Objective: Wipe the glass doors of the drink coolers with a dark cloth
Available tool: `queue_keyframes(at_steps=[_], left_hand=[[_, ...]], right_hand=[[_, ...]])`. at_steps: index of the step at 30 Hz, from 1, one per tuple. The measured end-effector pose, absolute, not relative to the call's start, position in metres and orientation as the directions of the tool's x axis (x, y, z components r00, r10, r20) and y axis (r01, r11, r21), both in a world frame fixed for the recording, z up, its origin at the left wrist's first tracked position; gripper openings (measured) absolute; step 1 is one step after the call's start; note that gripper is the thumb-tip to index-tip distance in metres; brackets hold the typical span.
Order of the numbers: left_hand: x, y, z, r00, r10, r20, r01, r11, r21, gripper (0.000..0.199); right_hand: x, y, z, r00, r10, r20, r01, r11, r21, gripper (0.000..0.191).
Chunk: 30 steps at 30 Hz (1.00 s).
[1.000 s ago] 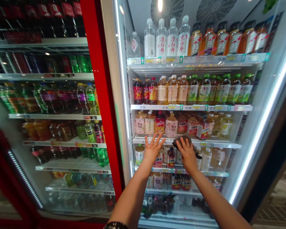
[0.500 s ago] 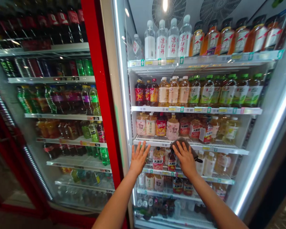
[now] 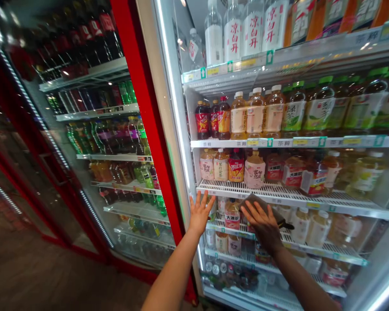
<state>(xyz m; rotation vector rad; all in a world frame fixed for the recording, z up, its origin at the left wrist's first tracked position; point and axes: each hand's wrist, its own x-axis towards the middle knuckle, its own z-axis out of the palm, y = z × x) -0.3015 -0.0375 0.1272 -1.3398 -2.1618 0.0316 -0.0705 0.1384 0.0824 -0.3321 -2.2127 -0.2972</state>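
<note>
- At the front of the brightly lit cooler (image 3: 177, 125), the left hand (image 3: 199, 216) reaches toward the left end of the third shelf from the top (image 3: 291, 194); its grip is spread wide, fingers apart and holding nothing, the fingertips overlapping the front strip.
- Farther right, the right hand (image 3: 262, 222) lies flat over a dark grey-brown cloth (image 3: 258, 200); its grip is unfolded, fingers stretched across the fabric rather than curled round it.
- The cloth is in front of that same shelf's edge, one corner rising above the fingers, a black tab (image 3: 288, 225) poking out to the right; whether it touches the shelf strip or glass cannot be told.
- Just above the cloth stands a pink-labelled bottle (image 3: 255, 171), with a red-labelled bottle (image 3: 236, 166) to its left.
- Between the hands, one shelf down, stands a bottle with a reddish label (image 3: 232, 218); pale bottles (image 3: 318, 229) stand right of the right hand.
- Higher up are green-capped bottles (image 3: 320, 107) and, on the top shelf, clear bottles with white labels (image 3: 254, 33).
- To the left, a red-framed cooler (image 3: 141, 86) holds rows of drinks.
</note>
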Motion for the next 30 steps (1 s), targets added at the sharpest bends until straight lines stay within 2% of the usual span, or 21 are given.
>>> queue_keyframes(at_steps=[4,10,12,14,18,20,25,30], left_hand=[[-0.301,-0.036,0.127,-0.306,0.836,0.455,0.828,0.47,-0.306,0.11],[-0.31,-0.051,0.13,-0.195,0.859,0.473,0.865,0.378,-0.331,0.101],[-0.322,-0.065,0.132,-0.099,0.889,0.448,0.882,0.287,-0.373,0.096],[-0.337,-0.082,0.135,-0.013,0.91,0.414,0.89,0.2,-0.41,0.093],[-0.368,-0.115,0.136,0.002,0.899,0.439,0.879,0.208,-0.429,0.091],[-0.382,-0.128,0.134,0.011,0.895,0.445,0.874,0.208,-0.439,0.088],[-0.41,-0.143,0.127,0.006,0.887,0.462,0.871,0.223,-0.438,0.08],[-0.434,-0.138,0.118,-0.061,0.867,0.494,0.866,0.291,-0.405,0.092]], right_hand=[[-0.116,0.106,0.101,-0.527,0.147,0.837,0.383,0.92,0.08,0.063],[-0.125,0.096,0.089,-0.651,-0.062,0.756,0.218,0.939,0.265,0.059],[-0.12,0.101,0.087,-0.638,-0.026,0.769,0.262,0.932,0.249,0.064],[-0.127,0.1,0.091,-0.595,0.071,0.801,0.341,0.924,0.171,0.069],[-0.169,0.072,0.107,-0.53,0.218,0.82,0.437,0.898,0.043,0.074],[-0.186,0.057,0.104,-0.533,0.214,0.819,0.444,0.894,0.056,0.073],[-0.18,0.052,0.072,-0.622,0.044,0.782,0.362,0.902,0.237,0.068],[-0.194,0.046,0.085,-0.569,0.17,0.805,0.499,0.849,0.173,0.076]])
